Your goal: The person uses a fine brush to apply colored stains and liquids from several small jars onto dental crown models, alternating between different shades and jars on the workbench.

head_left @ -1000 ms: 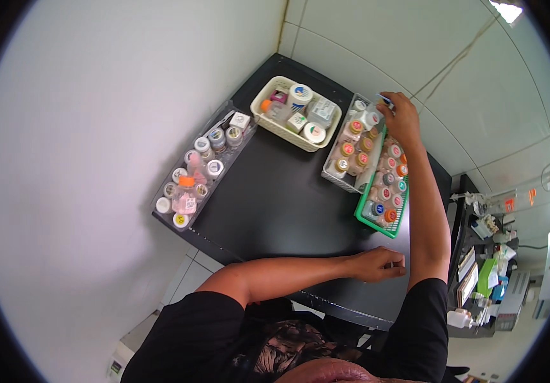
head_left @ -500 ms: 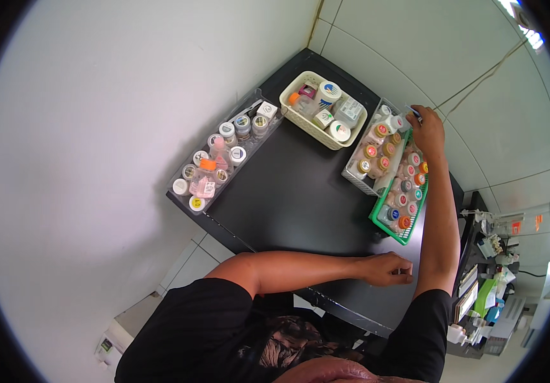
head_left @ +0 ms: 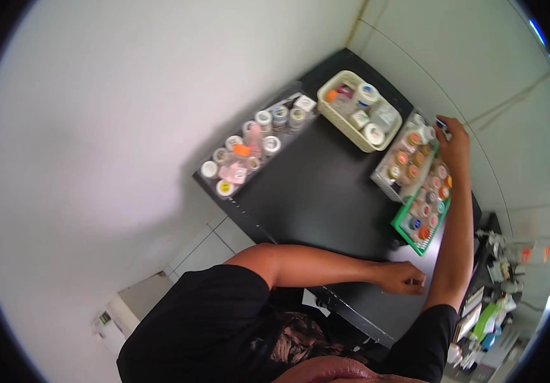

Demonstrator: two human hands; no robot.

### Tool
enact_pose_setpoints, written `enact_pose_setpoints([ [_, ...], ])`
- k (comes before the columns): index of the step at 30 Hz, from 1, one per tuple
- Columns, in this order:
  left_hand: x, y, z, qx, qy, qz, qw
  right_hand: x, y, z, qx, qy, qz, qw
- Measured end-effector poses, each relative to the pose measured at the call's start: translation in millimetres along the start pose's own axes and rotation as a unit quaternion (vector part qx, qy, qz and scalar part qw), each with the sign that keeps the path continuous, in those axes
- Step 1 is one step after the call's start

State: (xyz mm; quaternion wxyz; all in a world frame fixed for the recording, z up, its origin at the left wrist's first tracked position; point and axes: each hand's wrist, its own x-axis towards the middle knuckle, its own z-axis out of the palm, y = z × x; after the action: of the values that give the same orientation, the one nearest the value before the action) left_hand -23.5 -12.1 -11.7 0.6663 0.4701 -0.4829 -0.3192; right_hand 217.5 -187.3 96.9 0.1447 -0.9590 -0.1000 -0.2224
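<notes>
My right hand (head_left: pixel 455 137) is reached out to the far right, its fingers closed on a small dark blue and white object (head_left: pixel 441 124) whose kind is too small to make out. Just left of that hand is a white basket (head_left: pixel 387 186) of small capped bottles (head_left: pixel 413 140). Under my right forearm stands a green basket (head_left: pixel 405 237), also filled with small jars and bottles (head_left: pixel 423 209); the forearm hides part of its right side. My left hand (head_left: pixel 403 278) is low over the near part of the black table, loosely curled, with nothing visible in it.
On the black table (head_left: pixel 300 198), a cream basket (head_left: pixel 345 132) holds tubs and bottles at the back. A clear tray (head_left: pixel 249 182) of white-lidded jars lies along the left wall. Farther right is a cluttered counter (head_left: pixel 479 300). Tiled wall (head_left: pixel 435 51) rises behind.
The whole view has shifted, so the table and baskets appear farther right. My right hand stays beside the white basket with the small object; my left hand's fingers look slightly looser.
</notes>
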Motion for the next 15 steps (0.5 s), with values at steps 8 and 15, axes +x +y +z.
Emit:
enact_pose_setpoints([
  [8,-4,-7,-1,0.004,-0.004,0.013,1.0,2,-7,15,0.002,-0.025,0.055,0.998],
  [15,-3,-3,1,0.011,-0.007,0.022,1.0,13,-52,-15,-0.027,0.105,-0.019,0.994],
])
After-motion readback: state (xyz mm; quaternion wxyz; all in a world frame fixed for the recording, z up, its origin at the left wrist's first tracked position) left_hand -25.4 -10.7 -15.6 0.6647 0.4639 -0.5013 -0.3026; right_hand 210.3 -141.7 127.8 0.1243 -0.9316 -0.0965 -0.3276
